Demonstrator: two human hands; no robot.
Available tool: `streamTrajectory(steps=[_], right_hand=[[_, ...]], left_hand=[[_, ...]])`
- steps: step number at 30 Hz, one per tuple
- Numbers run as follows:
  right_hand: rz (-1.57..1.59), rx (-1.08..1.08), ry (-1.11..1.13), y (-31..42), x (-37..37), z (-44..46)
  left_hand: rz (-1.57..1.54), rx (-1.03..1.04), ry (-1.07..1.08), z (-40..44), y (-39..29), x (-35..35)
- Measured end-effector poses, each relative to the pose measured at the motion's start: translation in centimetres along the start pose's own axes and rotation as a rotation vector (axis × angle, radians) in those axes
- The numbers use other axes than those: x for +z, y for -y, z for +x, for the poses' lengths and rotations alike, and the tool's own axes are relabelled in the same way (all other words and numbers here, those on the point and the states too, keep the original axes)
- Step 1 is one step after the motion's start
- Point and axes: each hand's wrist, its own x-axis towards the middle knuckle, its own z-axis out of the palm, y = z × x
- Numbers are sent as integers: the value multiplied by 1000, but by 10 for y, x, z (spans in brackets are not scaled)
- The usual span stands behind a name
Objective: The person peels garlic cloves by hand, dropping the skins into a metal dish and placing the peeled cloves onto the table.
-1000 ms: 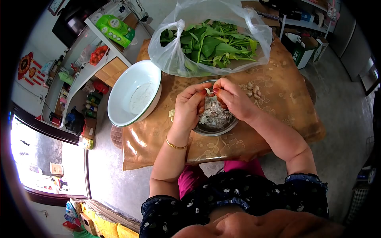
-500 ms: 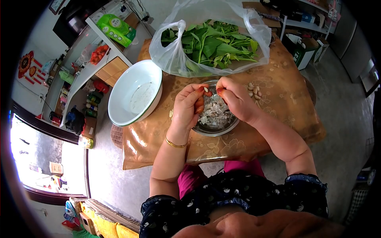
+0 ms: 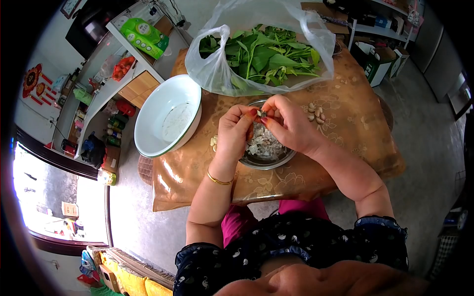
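Both hands meet above a metal bowl (image 3: 266, 163) that holds papery garlic skins (image 3: 266, 144). My left hand (image 3: 237, 127) pinches a small pale garlic clove (image 3: 259, 113) between thumb and finger. From the other side, the fingertips of my right hand (image 3: 286, 123) close on the same clove. Several unpeeled cloves (image 3: 316, 112) lie on the table right of the bowl. Pale peeled cloves (image 3: 214, 142) show partly from behind my left wrist.
A white basin (image 3: 170, 116) stands at the table's left edge. At the back of the brown-covered table (image 3: 365, 133) lies a clear plastic bag (image 3: 207, 74) of green leaves (image 3: 269, 54). A shelf unit (image 3: 126, 81) is at the left.
Half a second ago my hands were slightly apart, with the clove in the left one. Since then my right hand has moved left, and its fingertips are back at the clove.
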Motion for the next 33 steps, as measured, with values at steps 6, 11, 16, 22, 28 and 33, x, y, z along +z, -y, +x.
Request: streamTrajectory(steps=[6,11,16,22,28,33], right_hand=[[-216,-100,-74,-3,3,-1],[-323,-135,-79,-3,1,-1],[-375,-169,-79,-3,-1,-1],[-264,-31,-25,-2,-4,0],[-203,38,-89,-3,-3,1],[-104,89,-70,1,-5,2]], left_hand=[[230,19,-18,-3,-1,4],[299,99,-22,-6,-1,7],[486,255,-18,-5,3,7],[569,298,3,-6,0,9],[163,-16,7,-4,-3,4],[-53,-118,26,-2,-6,3]])
